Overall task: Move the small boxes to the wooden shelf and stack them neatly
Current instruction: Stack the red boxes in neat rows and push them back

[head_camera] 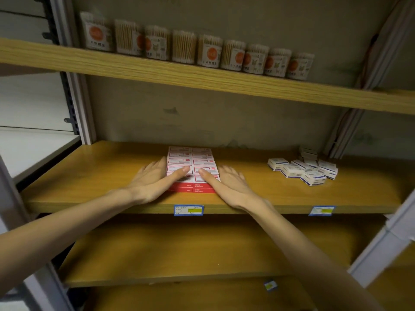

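Several small red-and-white boxes (192, 161) stand in a tidy two-column block, stacked in layers, on the middle wooden shelf (107, 176). My left hand (155, 180) lies flat against the block's left side, fingers straight, thumb resting across the top. My right hand (229, 182) presses the right side in the same way, thumb on top. The front red faces of the block show between my wrists.
A loose pile of small white-and-blue boxes (303, 171) lies to the right on the same shelf. Cotton-swab packs (211, 52) line the upper shelf. Blue price labels (188, 209) sit on the shelf edge. A lower shelf (179, 250) and metal uprights (78, 108) frame the unit.
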{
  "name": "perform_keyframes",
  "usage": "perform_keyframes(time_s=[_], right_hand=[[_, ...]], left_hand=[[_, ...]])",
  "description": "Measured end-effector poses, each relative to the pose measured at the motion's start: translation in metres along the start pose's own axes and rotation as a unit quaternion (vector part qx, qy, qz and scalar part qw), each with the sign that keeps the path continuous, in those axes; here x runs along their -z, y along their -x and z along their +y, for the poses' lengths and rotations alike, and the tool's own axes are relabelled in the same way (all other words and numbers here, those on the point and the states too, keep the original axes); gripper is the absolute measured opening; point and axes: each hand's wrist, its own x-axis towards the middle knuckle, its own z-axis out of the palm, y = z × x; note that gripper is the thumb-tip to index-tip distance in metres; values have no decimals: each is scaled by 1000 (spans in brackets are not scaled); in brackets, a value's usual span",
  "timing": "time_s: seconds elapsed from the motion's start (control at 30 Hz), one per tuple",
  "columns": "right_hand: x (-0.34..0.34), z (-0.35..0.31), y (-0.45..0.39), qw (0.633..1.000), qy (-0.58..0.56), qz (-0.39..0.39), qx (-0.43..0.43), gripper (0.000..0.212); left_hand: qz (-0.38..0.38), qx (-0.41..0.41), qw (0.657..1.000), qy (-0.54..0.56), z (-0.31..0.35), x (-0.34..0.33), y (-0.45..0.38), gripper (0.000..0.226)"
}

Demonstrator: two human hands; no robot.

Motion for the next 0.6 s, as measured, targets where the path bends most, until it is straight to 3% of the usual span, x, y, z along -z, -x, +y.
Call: perform_keyframes(time_s=[0.07, 0.23, 0.4, 0.6], right_hand=[[2, 0, 5, 1000, -3, 13, -16, 103], [2, 3, 19, 1000, 6, 21, 3, 94], [0, 8, 30, 998, 54, -7, 17, 88], [-10, 6, 28, 993, 109, 28, 19, 81]], left_hand=[[19, -7, 1000, -2, 2, 0, 3, 97], [25, -31, 999, 14, 13, 4, 15, 97], [-1, -20, 1000, 17, 8, 5, 11, 115], [-15, -17, 1000, -16, 1, -1, 2, 134]])
